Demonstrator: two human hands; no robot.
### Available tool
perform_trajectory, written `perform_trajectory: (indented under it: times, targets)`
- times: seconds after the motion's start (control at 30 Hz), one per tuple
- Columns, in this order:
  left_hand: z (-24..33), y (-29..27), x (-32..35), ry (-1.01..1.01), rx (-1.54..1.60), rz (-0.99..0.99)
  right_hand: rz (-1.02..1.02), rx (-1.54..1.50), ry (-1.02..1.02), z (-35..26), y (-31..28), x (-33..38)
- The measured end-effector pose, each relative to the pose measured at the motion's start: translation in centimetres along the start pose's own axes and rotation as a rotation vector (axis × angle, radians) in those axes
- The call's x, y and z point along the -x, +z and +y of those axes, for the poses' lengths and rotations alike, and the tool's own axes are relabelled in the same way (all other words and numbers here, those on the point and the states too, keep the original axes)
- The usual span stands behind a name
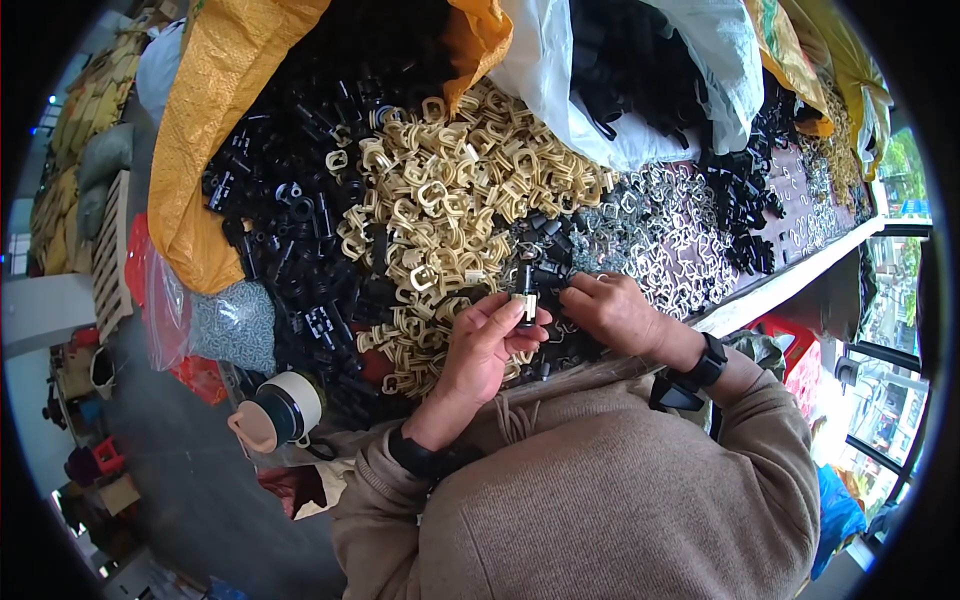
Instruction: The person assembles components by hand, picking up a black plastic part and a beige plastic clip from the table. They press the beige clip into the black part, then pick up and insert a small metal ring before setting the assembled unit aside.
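Note:
My left hand (pixel 482 346) is closed around a small black tubular plastic part (pixel 528 278) with a cream piece on it, held upright between thumb and fingers. Close beside it on the right, my right hand (pixel 618 312) has its fingers bent together near some small black parts; what they pinch, if anything, is too small to make out. Just beyond both hands lies a heap of cream plastic ring-shaped clips (pixel 440 220). To the right of the heap, bent silvery wire pieces (pixel 685 235) spread over the table.
Black plastic parts (pixel 300 225) pile up on the left, below an orange sack (pixel 215 120). A white sack (pixel 545 75) holding black parts stands at the back. Near the left table edge are a clear bag of small grey pieces (pixel 235 325) and a lidded cup (pixel 290 405).

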State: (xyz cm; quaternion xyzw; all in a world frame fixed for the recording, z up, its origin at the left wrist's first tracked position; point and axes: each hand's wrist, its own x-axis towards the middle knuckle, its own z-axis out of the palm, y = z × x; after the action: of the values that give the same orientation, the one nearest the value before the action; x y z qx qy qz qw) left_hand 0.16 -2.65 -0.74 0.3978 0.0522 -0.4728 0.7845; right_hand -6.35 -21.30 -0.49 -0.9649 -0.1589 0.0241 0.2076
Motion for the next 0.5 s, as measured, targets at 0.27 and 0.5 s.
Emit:
perform_trajectory:
  times: [0.27,0.5]
  targets:
    - [-0.2,-0.2,-0.1,0.032,0.013,-0.009,0.021,-0.955,0.245,0.3,-1.5,-0.7]
    - [-0.1,0.3,0.0,0.051,-0.045,-0.015,-0.122,-1.537,0.346,-0.3,-2.1,-1.1]
